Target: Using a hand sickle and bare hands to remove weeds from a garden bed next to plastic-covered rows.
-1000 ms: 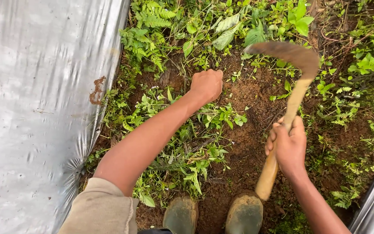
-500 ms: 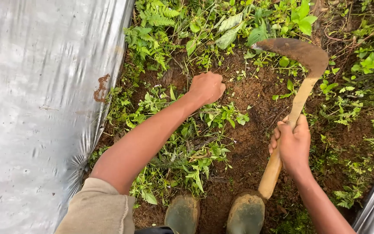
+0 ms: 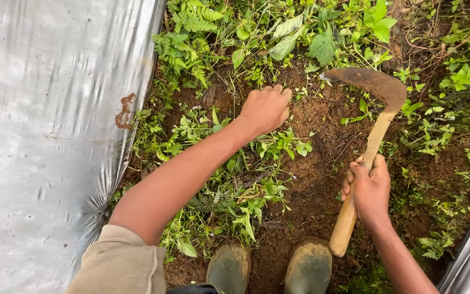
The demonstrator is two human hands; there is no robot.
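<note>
Starting at the hands, we record 2 bare hands at work over a strip of soil (image 3: 322,179) between 2 sheets of silver plastic mulch (image 3: 44,136). Our right hand (image 3: 370,188) is wrapped fully closed around the wooden handle (image 3: 354,196) of a hand hoe, gripped near mid-length, with the butt end projecting back toward the boots. The grip appears chosen for control of the rusty curved blade (image 3: 373,84), which sits at the far end, its tip pointing left over bare earth. Our left hand (image 3: 265,109) reaches forward, fingers curled downward into the weeds (image 3: 235,190) at soil level; we cannot tell whether it has hold of a stem or merely presses on the ground. The 2 hands are well apart, with the blade to the right of the left hand. Leafy weeds and ferns (image 3: 191,24) crowd the left edge of the strip beside the plastic. 2 muddy rubber boots (image 3: 270,269) stand at the near edge. No containers are in view.
</note>
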